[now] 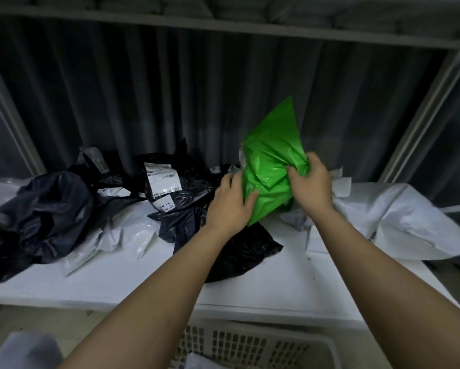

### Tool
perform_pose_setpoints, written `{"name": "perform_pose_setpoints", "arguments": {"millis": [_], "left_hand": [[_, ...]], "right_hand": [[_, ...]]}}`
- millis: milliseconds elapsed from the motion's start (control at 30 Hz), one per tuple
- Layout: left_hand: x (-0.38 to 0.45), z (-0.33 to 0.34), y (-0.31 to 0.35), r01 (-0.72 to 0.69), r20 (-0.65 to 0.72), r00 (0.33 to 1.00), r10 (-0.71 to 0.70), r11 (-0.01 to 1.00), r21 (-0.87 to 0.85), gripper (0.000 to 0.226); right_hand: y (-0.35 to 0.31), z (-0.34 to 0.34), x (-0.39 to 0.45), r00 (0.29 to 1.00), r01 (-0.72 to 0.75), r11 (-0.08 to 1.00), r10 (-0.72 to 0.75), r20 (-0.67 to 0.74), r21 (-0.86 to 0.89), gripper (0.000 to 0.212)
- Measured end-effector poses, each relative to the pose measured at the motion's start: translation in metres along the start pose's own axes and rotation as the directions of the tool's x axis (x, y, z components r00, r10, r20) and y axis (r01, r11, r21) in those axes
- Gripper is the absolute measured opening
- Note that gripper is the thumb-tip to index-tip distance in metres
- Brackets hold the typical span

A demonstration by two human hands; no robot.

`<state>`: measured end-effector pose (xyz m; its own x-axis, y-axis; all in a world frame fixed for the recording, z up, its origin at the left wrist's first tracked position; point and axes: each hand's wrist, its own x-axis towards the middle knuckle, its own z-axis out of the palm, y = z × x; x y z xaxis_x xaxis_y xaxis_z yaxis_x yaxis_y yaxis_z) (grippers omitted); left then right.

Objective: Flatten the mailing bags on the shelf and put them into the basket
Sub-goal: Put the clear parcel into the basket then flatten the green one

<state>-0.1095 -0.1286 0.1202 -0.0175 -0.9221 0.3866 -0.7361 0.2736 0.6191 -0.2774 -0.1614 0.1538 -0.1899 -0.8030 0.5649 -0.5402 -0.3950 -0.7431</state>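
Both forearms reach forward and up from the lower edge of the view, over the white shelf [250,283]. The left hand [230,202] grips the lower left edge of a crumpled green bag [270,155], thumb on the front and fingers wrapped behind. The right hand [311,182] has its fingers curled into the bag's right side, bunching the plastic. The bag is held just above the shelf, one corner pointing up. Black bags [170,182] and white bags [399,217] lie strewn on the shelf. A white slatted basket [250,344] sits below the shelf's front edge.
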Motion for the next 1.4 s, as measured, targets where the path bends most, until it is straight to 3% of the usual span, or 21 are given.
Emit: {"name": "perform_pose_setpoints", "arguments": {"millis": [200,300,400,500,600,700,800,900,1000,1067,1200,1333,1400], "left_hand": [[-0.021,-0.014,0.029,0.054,0.174,0.984,-0.026,0.986,-0.157,0.068],[-0.040,-0.019,0.041,0.027,0.166,0.986,0.023,0.955,-0.295,0.072],[-0.057,-0.019,0.050,-0.015,0.151,0.987,0.057,0.964,-0.267,0.062],[-0.064,-0.021,0.056,-0.032,0.050,0.998,0.041,0.986,-0.165,0.034],[-0.067,-0.027,0.053,0.045,-0.011,0.999,-0.049,0.971,-0.235,0.023],[-0.072,-0.037,0.039,0.147,0.009,0.988,-0.153,0.932,-0.332,0.019],[-0.079,-0.042,0.029,0.242,0.028,0.966,-0.256,0.866,-0.438,0.018],[-0.085,-0.047,0.034,0.350,0.104,0.921,-0.376,0.677,-0.648,0.022],[-0.088,-0.048,0.036,0.366,0.142,0.911,-0.387,0.601,-0.710,0.027],[-0.091,-0.049,0.037,0.370,0.162,0.907,-0.390,0.550,-0.748,0.027],[-0.098,-0.047,0.038,0.395,0.218,0.898,-0.383,0.479,-0.784,0.021],[-0.103,-0.037,0.029,0.439,0.267,0.882,-0.389,0.472,-0.765,0.017],[-0.104,-0.034,0.022,0.462,0.296,0.867,-0.400,0.427,-0.777,0.032]], "right_hand": [[-0.027,-0.032,-0.033,0.998,-0.020,0.998,0.016,0.063,0.055,0.012],[-0.035,-0.049,-0.051,0.992,-0.078,0.988,0.064,0.107,0.134,0.011],[-0.040,-0.055,-0.065,0.982,-0.117,0.980,0.090,0.166,0.162,0.011],[-0.043,-0.054,-0.076,0.954,-0.217,0.969,0.184,0.238,0.118,0.056],[-0.045,-0.057,-0.091,0.931,-0.267,0.954,0.219,0.293,0.135,0.090],[-0.039,-0.067,-0.103,0.924,-0.287,0.948,0.234,0.302,0.142,0.080],[-0.028,-0.073,-0.116,0.923,-0.296,0.945,0.245,0.297,0.141,0.048],[-0.032,-0.079,-0.129,0.910,-0.349,0.912,0.274,0.312,0.215,0.051],[-0.032,-0.080,-0.136,0.855,-0.511,0.779,0.418,0.307,0.362,0.043],[-0.024,-0.079,-0.141,0.838,-0.541,0.769,0.458,0.297,0.341,0.034],[-0.005,-0.072,-0.162,0.719,-0.684,0.670,0.554,0.420,0.287,0.051],[-0.004,-0.058,-0.175,0.779,-0.618,0.739,0.528,0.340,0.268,0.028],[-0.004,-0.053,-0.177,0.812,-0.582,0.757,0.517,0.272,0.297,0.024]]}}
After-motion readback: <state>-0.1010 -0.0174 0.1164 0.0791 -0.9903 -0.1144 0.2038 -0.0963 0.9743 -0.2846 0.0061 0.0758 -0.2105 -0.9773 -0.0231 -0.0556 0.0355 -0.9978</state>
